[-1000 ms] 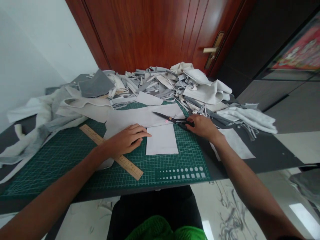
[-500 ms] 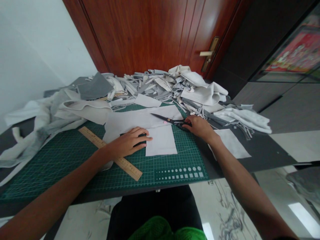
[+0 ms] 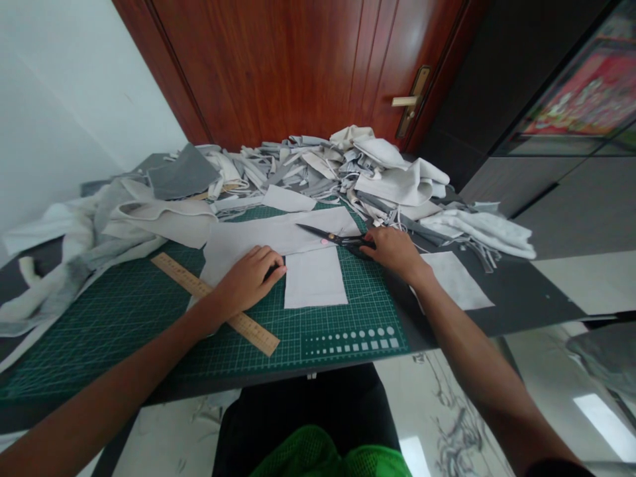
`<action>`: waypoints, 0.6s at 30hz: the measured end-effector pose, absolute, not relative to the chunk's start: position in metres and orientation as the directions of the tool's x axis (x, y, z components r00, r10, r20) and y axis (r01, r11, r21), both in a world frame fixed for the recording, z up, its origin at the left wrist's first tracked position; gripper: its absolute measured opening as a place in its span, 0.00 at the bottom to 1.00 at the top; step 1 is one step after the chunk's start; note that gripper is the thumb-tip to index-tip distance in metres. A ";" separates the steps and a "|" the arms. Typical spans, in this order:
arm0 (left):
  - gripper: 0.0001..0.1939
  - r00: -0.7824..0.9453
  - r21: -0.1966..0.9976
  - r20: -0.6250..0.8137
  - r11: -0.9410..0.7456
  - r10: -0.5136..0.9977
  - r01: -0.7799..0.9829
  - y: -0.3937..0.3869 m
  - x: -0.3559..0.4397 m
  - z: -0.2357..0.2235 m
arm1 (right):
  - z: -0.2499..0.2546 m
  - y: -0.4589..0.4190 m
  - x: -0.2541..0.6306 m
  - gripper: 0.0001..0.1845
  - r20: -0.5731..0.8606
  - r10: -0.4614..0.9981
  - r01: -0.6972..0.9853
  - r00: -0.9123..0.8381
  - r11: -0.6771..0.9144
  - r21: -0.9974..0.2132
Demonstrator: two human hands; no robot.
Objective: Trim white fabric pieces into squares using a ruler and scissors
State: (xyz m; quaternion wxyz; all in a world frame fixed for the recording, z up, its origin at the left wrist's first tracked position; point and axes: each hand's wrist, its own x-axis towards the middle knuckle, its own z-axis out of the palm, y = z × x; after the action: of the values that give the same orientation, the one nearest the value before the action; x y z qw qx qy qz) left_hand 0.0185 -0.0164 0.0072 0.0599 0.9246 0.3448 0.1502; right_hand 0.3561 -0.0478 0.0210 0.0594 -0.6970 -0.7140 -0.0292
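Observation:
My right hand [image 3: 392, 250] grips the black handles of a pair of scissors [image 3: 330, 236], whose blades lie across a long pale grey fabric piece [image 3: 263, 240] on the green cutting mat [image 3: 149, 311]. My left hand [image 3: 248, 281] rests on the same fabric with its fingers curled down on the cloth. Just below the scissors lies a cut white fabric rectangle [image 3: 315, 277]. A wooden ruler [image 3: 213, 303] runs diagonally under my left wrist.
A heap of grey and white fabric strips and offcuts [image 3: 338, 169] fills the back of the dark table [image 3: 527, 291]. More cloth [image 3: 74, 245] trails off to the left. A white fabric square [image 3: 456, 280] lies right of the mat. A wooden door [image 3: 298, 66] stands behind.
My left hand has drawn back a little to the left, its fingers curling in off the white rectangle. The right hand and scissors have hardly moved.

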 end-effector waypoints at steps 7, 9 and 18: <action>0.23 0.483 -0.096 0.206 -0.474 0.851 0.875 -0.060 0.058 0.011 | 0.022 -0.050 0.358 0.13 0.121 0.993 0.999 -0.008 0.013 -0.037; 0.21 0.484 -0.111 0.228 -0.472 0.845 0.875 -0.069 0.069 0.011 | 0.020 -0.048 0.360 0.13 0.132 0.991 0.999 -0.004 0.010 -0.048; 0.16 0.408 0.276 -0.104 -0.368 0.907 0.888 -0.048 0.079 0.019 | 0.004 -0.036 0.349 0.19 0.190 0.978 0.963 0.085 -0.032 -0.268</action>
State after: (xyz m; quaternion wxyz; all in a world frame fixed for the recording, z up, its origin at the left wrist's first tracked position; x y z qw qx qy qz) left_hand 0.0792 -0.0475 0.0194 0.1452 0.8264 0.5431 0.0328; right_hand 0.3488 -0.0362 0.0041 0.1650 -0.7180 -0.6759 0.0230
